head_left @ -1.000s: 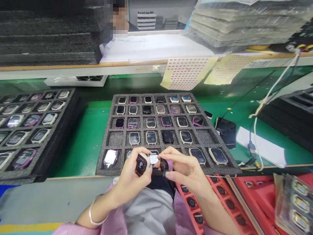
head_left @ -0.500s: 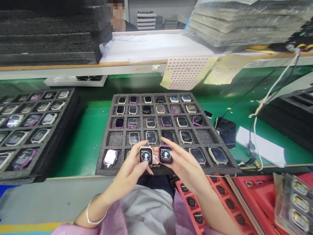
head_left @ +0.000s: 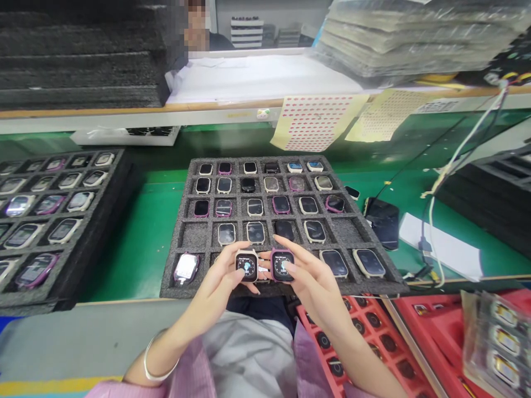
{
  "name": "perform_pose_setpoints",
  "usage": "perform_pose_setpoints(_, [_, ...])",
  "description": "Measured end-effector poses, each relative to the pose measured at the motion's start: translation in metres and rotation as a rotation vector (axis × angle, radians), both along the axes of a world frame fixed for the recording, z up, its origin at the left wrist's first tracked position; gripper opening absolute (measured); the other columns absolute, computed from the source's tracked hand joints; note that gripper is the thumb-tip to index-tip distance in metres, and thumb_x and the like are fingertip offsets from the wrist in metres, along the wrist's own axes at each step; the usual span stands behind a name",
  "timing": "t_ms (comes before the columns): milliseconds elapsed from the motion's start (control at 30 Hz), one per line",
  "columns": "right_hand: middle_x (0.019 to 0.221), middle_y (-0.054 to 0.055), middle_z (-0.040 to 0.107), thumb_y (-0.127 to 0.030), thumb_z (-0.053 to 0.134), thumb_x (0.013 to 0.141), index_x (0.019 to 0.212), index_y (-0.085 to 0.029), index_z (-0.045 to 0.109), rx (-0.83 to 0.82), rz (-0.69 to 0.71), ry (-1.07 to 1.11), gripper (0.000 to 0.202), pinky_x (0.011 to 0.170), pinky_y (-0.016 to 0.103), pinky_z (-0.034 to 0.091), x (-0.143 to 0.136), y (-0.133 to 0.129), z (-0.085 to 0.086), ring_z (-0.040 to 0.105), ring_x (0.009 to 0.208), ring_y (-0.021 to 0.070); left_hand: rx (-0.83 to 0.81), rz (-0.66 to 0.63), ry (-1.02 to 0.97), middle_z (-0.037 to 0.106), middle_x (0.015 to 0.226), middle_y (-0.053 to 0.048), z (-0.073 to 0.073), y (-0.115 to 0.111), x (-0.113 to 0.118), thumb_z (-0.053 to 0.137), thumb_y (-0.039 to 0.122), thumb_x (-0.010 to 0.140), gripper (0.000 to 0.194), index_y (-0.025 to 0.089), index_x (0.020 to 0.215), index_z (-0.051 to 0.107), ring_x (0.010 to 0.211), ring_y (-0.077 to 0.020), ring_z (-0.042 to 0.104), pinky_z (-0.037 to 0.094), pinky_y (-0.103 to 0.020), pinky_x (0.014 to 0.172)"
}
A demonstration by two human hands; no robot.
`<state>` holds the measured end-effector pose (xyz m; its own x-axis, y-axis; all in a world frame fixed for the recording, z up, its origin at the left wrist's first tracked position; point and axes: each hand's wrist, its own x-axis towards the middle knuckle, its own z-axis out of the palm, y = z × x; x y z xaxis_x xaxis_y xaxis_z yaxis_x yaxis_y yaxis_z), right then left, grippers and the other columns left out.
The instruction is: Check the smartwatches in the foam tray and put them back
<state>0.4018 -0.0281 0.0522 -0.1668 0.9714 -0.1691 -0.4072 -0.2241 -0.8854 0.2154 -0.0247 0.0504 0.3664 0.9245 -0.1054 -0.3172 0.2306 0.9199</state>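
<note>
While your left hand [head_left: 219,287] pinches the beige watch [head_left: 247,265] and your right hand [head_left: 309,282] the purple watch [head_left: 282,265], grip their edges. They look light, smooth, with scratch-prone glass under your thumbs.

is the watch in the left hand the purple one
No, the left hand holds a cream-cased watch, while the purple-cased watch sits in the right hand.

Two watches [head_left: 247,265] are held up, one in each hand. Two foam trays [head_left: 188,235] of watches are seen on the green surface, and two dotted sticker sheets [head_left: 315,122] are hung from the shelf edge.
</note>
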Motion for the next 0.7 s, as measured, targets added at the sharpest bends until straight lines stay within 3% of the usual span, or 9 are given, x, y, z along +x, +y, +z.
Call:
perform_pose_setpoints(267, [0.113,0.01,0.07,-0.029,0.065,0.087,0.128,-0.023,0.056,0.0,0.003,-0.016,0.043,0.094,0.046,0.051,0.0,-0.001,-0.002,0.067,0.103,0.0267,0.032,-0.013,0.077,0.06,0.105,-0.007,0.001,0.0,0.0,0.048,0.026,0.092,0.035,0.022,0.126,0.047,0.077,-0.0152,0.062,0.055,-0.032,0.074])
perform_pose_setpoints(500, [0.131,0.009,0.059,-0.03,0.06,0.091,0.139,-0.029,0.044,0.028,0.089,0.03,0.051,0.104,0.045,0.041,-0.001,-0.007,0.001,0.056,0.121,0.0241,0.099,0.066,0.183,0.056,0.091,0.0,-0.009,-0.001,0.008,0.062,0.018,0.082,0.042,0.024,0.12,0.044,0.078,-0.0136,0.057,0.049,-0.024,0.069])
perform_pose_setpoints(600, [0.129,0.008,0.061,-0.03,0.058,0.093,0.136,-0.03,0.048,0.029,0.127,0.022,0.045,0.104,0.044,0.041,0.001,-0.007,0.001,0.056,0.12,0.0235,0.137,0.112,0.268,0.056,0.088,-0.001,-0.005,-0.003,0.011,0.062,0.021,0.082,0.035,0.021,0.114,0.048,0.074,-0.0135,0.055,0.047,-0.024,0.067])
perform_pose_setpoints(700, [0.12,0.009,0.066,-0.026,0.067,0.086,0.127,-0.028,0.058,0.071,0.156,-0.035,0.042,0.099,0.042,0.046,0.006,-0.002,0.0,0.061,0.114,0.0242,0.151,0.096,0.328,0.056,0.085,0.0,0.001,-0.004,0.01,0.058,0.019,0.083,0.029,0.021,0.111,0.049,0.07,-0.0128,0.052,0.043,-0.023,0.064])
